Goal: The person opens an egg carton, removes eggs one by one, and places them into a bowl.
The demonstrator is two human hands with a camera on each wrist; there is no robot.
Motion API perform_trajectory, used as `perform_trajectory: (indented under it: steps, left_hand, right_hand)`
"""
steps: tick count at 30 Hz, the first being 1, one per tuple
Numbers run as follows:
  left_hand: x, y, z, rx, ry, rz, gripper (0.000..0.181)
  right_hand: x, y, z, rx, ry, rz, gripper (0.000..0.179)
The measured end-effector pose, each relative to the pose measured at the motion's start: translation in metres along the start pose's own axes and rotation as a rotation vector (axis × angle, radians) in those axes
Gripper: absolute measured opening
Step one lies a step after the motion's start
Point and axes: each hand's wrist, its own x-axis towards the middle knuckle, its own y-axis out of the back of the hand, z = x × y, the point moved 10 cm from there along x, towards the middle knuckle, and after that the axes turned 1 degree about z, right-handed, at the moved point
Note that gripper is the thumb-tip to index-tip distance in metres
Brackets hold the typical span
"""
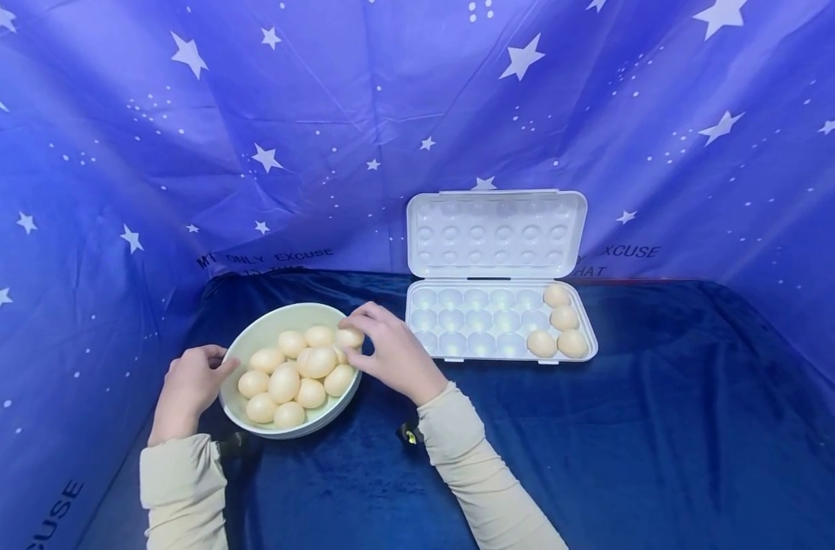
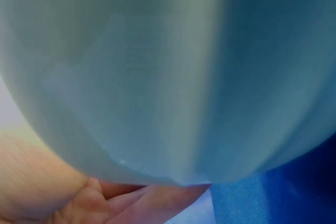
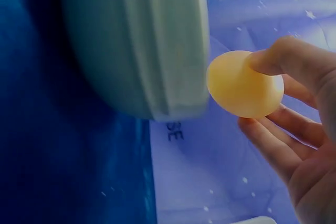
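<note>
A pale green bowl point(image 1: 252, 330) full of light-brown eggs point(image 1: 283, 382) stands at the left of the table. My left hand point(image 1: 192, 386) grips its left rim, thumb at the edge and fingers against the outside. In the left wrist view the bowl's wall point(image 2: 131, 87) covers most of the picture. At the bowl's right rim, my right hand point(image 1: 396, 351) pinches one egg point(image 3: 242, 85) between thumb and fingers. To the right lies an egg carton point(image 1: 496, 359) with its lid raised. Several eggs point(image 1: 557, 344) sit at its right end; its other visible cups are bare.
Dark blue cloth point(image 1: 665, 412) covers the table. A blue curtain point(image 1: 362, 99) printed with white stars hangs behind and at the sides. The carton's raised lid point(image 1: 496, 233) stands upright near the back edge, close to the curtain.
</note>
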Motion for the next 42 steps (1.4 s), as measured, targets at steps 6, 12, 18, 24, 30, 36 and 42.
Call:
perform_trajectory:
  steps: [6, 12, 18, 24, 30, 36, 42]
  left_hand:
    - [-0.001, -0.001, 0.001, -0.01, 0.007, -0.007, 0.042]
    - [-0.002, 0.001, 0.001, -0.017, 0.002, 0.005, 0.04]
    - [-0.001, 0.0, 0.0, -0.018, 0.01, -0.005, 0.041]
    - [0.001, 0.0, 0.0, -0.011, -0.001, -0.001, 0.041]
    - [0.001, 0.0, -0.001, -0.01, -0.004, 0.002, 0.041]
    - [-0.001, 0.001, 0.0, -0.006, -0.011, 0.008, 0.04]
    - [-0.001, 0.003, 0.003, -0.003, -0.04, 0.026, 0.038]
  right_hand:
    - [-0.001, -0.02, -0.006, -0.044, 0.025, -0.057, 0.026]
    - [-0.001, -0.031, -0.008, -0.123, 0.042, -0.072, 0.027]
    - [-0.002, -0.044, -0.01, -0.143, 0.035, -0.122, 0.029]
    - [-0.003, -0.056, -0.015, -0.159, 0.049, -0.17, 0.03]
    - [-0.003, -0.057, -0.017, -0.17, 0.048, -0.194, 0.03]
    - [-0.004, -0.057, -0.017, -0.195, 0.051, -0.205, 0.038]
    - [-0.003, -0.044, -0.016, -0.193, 0.045, -0.151, 0.039]
